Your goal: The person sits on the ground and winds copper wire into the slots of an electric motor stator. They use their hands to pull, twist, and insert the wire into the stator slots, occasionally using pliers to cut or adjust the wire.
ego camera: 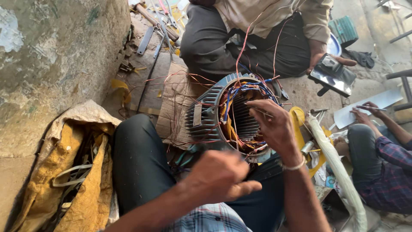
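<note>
Risk: right hand (274, 124) fingers pinching thin wire inside motor stator (234, 118); tug could snap winding leads. Left hand (223, 174) fisted, contents unseen.

Head-worn view, looking steeply down, close over lap and floor

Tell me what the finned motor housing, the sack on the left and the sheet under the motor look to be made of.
Motor housing: cast metal by the look, painted dull blue-grey, with rigid ribbed fins. Sack: coarse woven cloth or plastic weave, yellow and dirty, crumpled in soft folds; which one is unclear. Sheet: brown corrugated cardboard, with ridged lines and a torn edge.
</note>
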